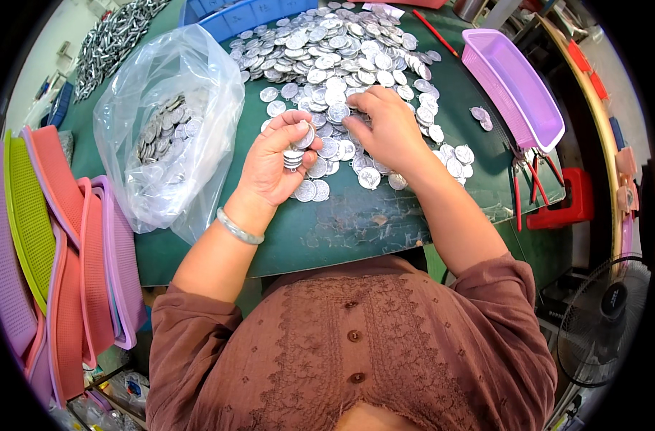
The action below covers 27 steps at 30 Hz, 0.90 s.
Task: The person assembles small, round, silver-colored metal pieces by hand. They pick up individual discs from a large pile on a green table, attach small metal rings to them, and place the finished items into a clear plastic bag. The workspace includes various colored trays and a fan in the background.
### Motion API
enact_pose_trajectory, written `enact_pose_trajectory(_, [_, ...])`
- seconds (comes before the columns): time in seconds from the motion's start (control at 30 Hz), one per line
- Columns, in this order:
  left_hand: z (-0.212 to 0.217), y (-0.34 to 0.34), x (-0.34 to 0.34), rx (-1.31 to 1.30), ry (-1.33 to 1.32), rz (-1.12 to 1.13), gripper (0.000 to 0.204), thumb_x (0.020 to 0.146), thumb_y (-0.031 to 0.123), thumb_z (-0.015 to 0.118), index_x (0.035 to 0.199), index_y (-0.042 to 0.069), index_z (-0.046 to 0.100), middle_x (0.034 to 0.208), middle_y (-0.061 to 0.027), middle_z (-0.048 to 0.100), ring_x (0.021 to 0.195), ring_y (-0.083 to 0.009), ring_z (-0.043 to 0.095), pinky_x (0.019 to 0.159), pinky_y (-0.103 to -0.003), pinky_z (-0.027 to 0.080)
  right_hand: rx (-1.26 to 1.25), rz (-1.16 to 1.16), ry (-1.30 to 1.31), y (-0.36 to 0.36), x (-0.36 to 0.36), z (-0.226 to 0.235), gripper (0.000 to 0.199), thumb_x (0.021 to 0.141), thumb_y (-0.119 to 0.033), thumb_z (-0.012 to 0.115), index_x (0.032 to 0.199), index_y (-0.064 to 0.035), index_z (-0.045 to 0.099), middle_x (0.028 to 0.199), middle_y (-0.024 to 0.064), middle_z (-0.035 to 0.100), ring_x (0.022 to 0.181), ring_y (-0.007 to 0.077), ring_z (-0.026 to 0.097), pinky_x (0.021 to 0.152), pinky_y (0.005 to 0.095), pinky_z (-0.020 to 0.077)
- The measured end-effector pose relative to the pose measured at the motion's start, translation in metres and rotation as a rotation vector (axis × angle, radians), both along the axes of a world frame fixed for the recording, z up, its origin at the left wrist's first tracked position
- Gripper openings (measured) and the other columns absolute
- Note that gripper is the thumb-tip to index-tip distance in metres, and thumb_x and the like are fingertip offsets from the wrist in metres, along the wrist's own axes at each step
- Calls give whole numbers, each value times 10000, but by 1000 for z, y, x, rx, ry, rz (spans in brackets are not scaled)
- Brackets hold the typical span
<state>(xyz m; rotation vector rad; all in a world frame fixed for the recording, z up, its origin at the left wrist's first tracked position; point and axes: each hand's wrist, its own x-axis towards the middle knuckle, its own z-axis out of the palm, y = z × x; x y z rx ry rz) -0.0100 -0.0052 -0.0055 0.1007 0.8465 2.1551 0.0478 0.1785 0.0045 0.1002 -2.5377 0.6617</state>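
Note:
A big heap of round silver medals [327, 54], each with a small loop at its rim, spreads over the green table. My left hand [264, 165] is closed around a short stack of medals [294, 155], palm partly turned up. At the near side of the heap, my right hand [390, 131] has thumb and fingers bent at a single medal [338, 112], which shows at its fingertips. To the left of my left hand stands an open clear plastic bag [211, 75] with more medals [171, 129] inside.
Nested plastic baskets [61, 251] crowd the left edge. A blue bin [248, 20] and a pile of metal pieces [115, 43] lie farther back. On the right are a purple basket [510, 86], red-handled pliers [518, 190], a red pencil [435, 32] and a fan [607, 316].

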Motion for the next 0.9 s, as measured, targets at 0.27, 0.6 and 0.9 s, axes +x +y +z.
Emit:
enact_pose_trajectory(0.27, [11, 4, 7, -126, 17, 36, 135, 820, 48, 471, 948, 37, 513, 822, -87, 541, 705, -161, 536, 495, -215, 428, -77, 17, 3, -1, -11, -5, 144, 657, -106, 660, 760, -37, 587, 755, 104, 550, 769, 282, 522, 674, 377, 413])
enact_pose_trajectory(0.6, [9, 1, 5, -235, 10, -155, 116, 847, 152, 512, 884, 43, 526, 701, -37, 531, 593, -120, 497, 455, -192, 365, -285, 413, 125, -4, 0, 11, 136, 649, -21, 634, 766, -58, 575, 773, 69, 556, 766, 237, 532, 677, 324, 426])
enact_pose_trajectory(0.9, [9, 5, 10, -182, 95, 18, 96, 795, 81, 581, 866, 81, 517, 702, -33, 554, 590, -113, 523, 464, -215, 380, -840, 278, -152, -8, 8, 6, 159, 772, -76, 598, 909, 2, 575, 751, -2, 554, 656, 59, 484, 576, 214, 411])
